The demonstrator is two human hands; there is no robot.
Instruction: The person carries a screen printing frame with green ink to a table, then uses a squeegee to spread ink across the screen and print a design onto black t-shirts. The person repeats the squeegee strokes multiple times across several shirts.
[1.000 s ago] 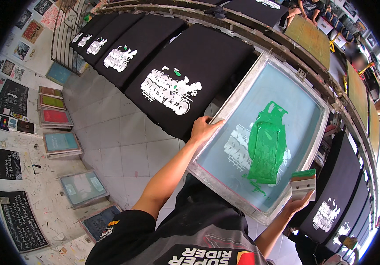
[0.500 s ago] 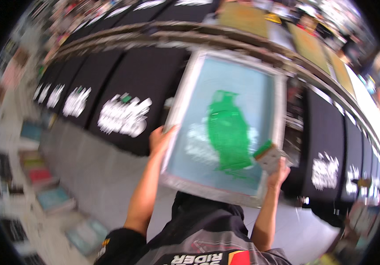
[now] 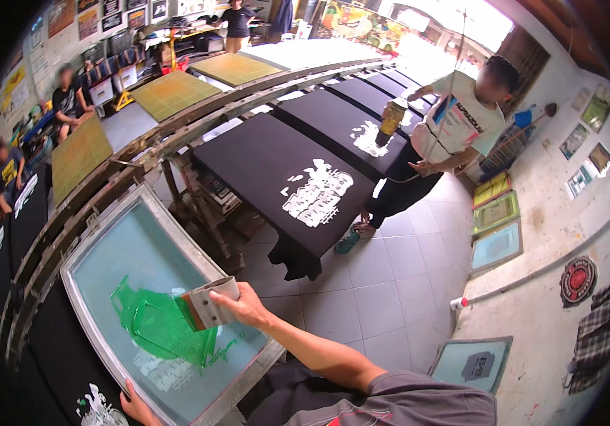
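Note:
In the lower left, my left hand (image 3: pixel 134 403) grips the edge of a screen-printing frame (image 3: pixel 86 312), its pale blue mesh smeared with thick green ink (image 3: pixel 145 312). My right hand (image 3: pixel 241 302) holds a squeegee (image 3: pixel 205 307) with a metal holder and a dark blade edge, tilted above the green ink at the frame's right side; whether it touches the mesh I cannot tell. A faint white printed design shows through the mesh. A black shirt (image 3: pixel 60 355) with a white print lies on a board beside and partly under the screen.
Black shirts (image 3: pixel 255 156) with white prints lie on boards along a metal rail (image 3: pixel 152 149). A co-worker (image 3: pixel 450 124) beside them holds a yellowish cylinder (image 3: pixel 391 122). Other people (image 3: pixel 70 103) are across the rail at yellowish boards (image 3: pixel 170 96). Screens (image 3: pixel 468 363) lean against the right wall.
My view has swung sharply to the right, bringing the co-worker into clear view. The screen now sits lower left, and my right hand has the squeegee further over the green ink.

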